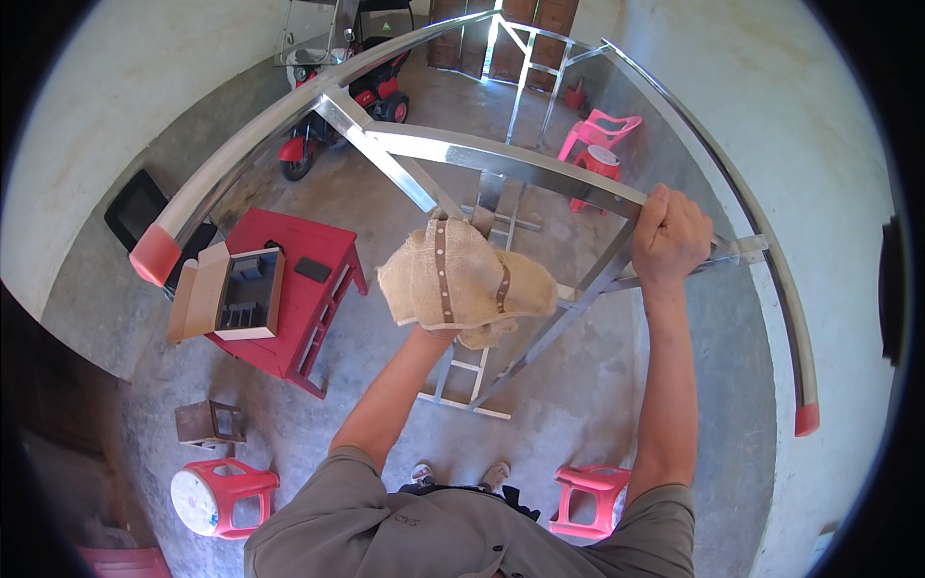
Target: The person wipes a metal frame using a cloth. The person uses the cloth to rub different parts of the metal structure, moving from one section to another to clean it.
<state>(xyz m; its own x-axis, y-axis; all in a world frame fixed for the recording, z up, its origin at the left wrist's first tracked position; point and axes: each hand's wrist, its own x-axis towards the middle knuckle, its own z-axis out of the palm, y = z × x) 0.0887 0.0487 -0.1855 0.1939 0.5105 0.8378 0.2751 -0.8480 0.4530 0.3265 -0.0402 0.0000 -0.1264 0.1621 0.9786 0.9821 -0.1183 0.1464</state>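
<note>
A metal drying rack with tubular rails [759,217] and flat crossbars stands before me at chest height. My right hand [672,235] is closed around the right end of its near crossbar [506,162]. A beige cloth [426,278] with brown, pale-dotted stripes covers my left hand [442,334], of which only the wrist end shows. The cloth touches or lies very close to the lower end of a diagonal metal strut [394,170]. Under the fabric my fingers are hidden. Red caps [154,254] close the rail ends.
To the left, a red wooden table [318,350] bears an open cardboard box [274,296] and a dark flat object [313,269]. Red plastic stools [246,498] stand on the floor, along with a small wooden stool [206,423]. A red scooter [383,90] and a pink chair [600,130] are farther back.
</note>
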